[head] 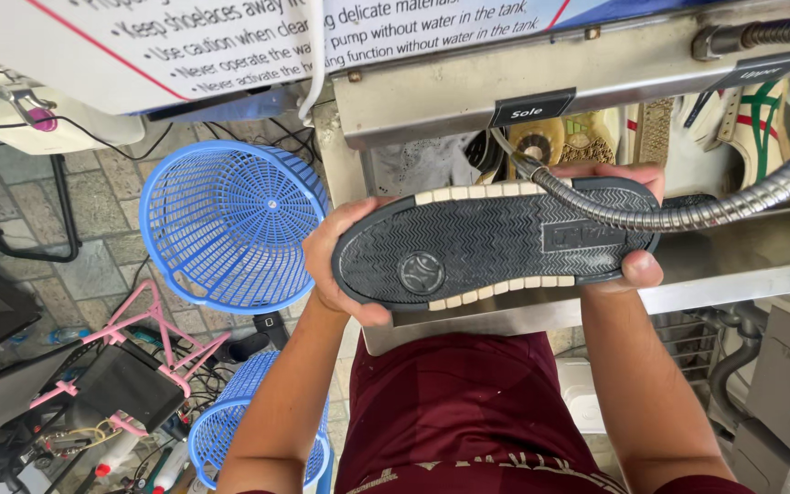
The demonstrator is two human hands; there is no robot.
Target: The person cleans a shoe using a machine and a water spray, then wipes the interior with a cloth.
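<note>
Steel washing station (468, 87) fills the upper right of the view, a tank with a bright front rim; brushes and another shoe sit inside it. A flexible metal hose (688, 215) runs down from the upper right and bends across the front of the tank.

Blue plastic basket (230, 224) stands tilted to the left of the station, over paved ground. A second blue basket (230, 430) sits lower, beside a pink frame (153, 329) and loose cables.

The shoe (496, 242) is held sole-up above the front rim of the tank, lengthwise from left to right. Its dark tread faces the camera, and the hose end sits at its far edge, near the middle.

The left hand (336, 265) cups one rounded end, fingers curled and pressed together around it, thumb under the near edge. The right hand (637, 220) clamps the other end, fingers folded over the far edge, thumb tip pressing the near edge.

Handling judgement: keep both grips at the ends so the tread stays uncovered. Hold the sole level and over the tank so runoff falls inside. Keep fingertips clear of the hose outlet.
</note>
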